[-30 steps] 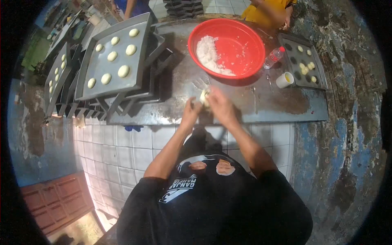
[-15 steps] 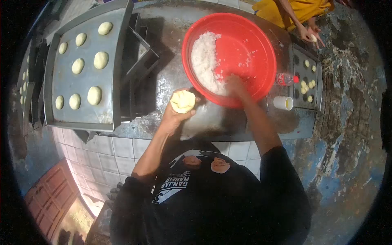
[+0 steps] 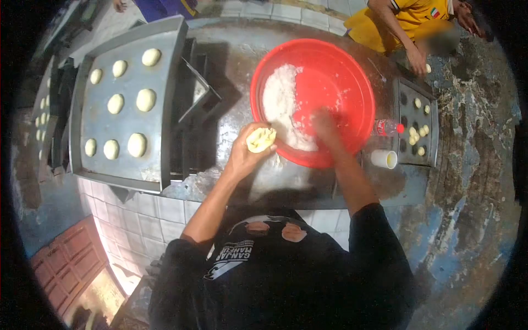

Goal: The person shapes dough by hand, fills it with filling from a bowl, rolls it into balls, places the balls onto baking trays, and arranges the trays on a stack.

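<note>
My left hand is closed around a cupped piece of pale yellow dough, held at the left rim of a red basin. The dough's upper side looks folded and uneven. A heap of white, crumbly, shredded-looking food lies along the left side inside the basin. My right hand is over the basin's inside, right of the heap. Motion smears its fingers, so whether it holds anything cannot be seen.
On the left, a large metal tray bears several dough balls, above other stacked trays. Right of the basin are a red-capped bottle, a white cup and a smaller dough tray. Another person's hand is near that tray.
My left hand has brought the dough closer to the basin's rim, and its top looks more folded. My right hand has moved off the white heap. The whole view has shifted.
</note>
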`<action>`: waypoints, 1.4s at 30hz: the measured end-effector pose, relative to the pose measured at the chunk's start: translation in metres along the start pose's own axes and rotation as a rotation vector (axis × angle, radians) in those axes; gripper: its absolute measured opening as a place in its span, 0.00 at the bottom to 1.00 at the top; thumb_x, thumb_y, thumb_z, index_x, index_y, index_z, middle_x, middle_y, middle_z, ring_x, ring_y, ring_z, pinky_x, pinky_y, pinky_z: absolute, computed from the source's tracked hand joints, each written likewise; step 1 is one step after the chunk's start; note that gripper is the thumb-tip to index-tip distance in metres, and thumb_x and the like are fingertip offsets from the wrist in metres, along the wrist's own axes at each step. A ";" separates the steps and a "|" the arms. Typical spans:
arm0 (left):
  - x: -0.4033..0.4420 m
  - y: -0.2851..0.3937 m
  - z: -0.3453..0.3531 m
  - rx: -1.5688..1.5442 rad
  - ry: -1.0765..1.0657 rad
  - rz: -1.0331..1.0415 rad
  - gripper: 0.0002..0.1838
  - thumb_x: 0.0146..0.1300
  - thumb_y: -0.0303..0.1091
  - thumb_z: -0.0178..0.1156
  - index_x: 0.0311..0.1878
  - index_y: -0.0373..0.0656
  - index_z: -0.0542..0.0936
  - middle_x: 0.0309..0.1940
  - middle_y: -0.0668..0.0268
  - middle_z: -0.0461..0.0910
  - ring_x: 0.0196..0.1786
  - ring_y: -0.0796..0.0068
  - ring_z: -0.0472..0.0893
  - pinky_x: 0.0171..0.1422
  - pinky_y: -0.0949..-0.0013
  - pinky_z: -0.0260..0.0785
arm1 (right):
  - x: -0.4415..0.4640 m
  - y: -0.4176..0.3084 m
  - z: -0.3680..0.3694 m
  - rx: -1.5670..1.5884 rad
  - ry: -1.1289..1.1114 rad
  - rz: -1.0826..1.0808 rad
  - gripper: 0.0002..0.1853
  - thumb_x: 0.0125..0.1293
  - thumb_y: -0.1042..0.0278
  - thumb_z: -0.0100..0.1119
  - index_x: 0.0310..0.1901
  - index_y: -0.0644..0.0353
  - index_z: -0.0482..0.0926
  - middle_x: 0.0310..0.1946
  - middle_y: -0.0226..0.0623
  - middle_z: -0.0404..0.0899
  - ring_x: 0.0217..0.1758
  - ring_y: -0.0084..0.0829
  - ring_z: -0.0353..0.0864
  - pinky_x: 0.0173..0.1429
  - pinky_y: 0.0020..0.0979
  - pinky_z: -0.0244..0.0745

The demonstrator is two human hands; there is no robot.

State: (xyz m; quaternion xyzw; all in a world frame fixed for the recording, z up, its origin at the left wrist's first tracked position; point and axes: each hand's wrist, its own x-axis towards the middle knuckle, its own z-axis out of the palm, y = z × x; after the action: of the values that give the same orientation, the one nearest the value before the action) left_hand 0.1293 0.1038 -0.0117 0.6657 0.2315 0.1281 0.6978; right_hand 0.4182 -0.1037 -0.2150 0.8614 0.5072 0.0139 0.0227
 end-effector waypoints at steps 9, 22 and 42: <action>-0.020 -0.012 0.051 0.317 0.114 0.065 0.25 0.61 0.34 0.76 0.57 0.41 0.74 0.47 0.59 0.84 0.51 0.64 0.86 0.56 0.60 0.77 | -0.018 -0.090 -0.214 1.348 -0.159 0.148 0.16 0.69 0.71 0.61 0.55 0.67 0.83 0.45 0.37 0.84 0.48 0.31 0.83 0.50 0.35 0.79; -0.118 -0.005 0.104 0.201 0.059 0.232 0.33 0.59 0.31 0.74 0.62 0.41 0.65 0.50 0.57 0.82 0.56 0.64 0.83 0.59 0.58 0.75 | -0.184 -0.164 -0.277 1.270 0.174 0.149 0.32 0.69 0.74 0.58 0.74 0.67 0.63 0.45 0.47 0.86 0.48 0.37 0.87 0.58 0.38 0.80; -0.264 0.068 0.049 0.211 0.133 0.100 0.23 0.78 0.43 0.57 0.69 0.40 0.79 0.52 0.66 0.84 0.52 0.78 0.80 0.60 0.71 0.72 | -0.204 -0.241 -0.298 1.938 -0.107 -0.088 0.39 0.65 0.79 0.68 0.75 0.67 0.58 0.45 0.39 0.80 0.47 0.28 0.82 0.56 0.31 0.80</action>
State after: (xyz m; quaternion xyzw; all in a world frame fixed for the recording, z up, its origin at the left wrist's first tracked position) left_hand -0.0646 -0.0617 0.0957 0.7361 0.2560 0.1816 0.5996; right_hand 0.0949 -0.1577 0.0694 0.4864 0.3289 -0.4498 -0.6731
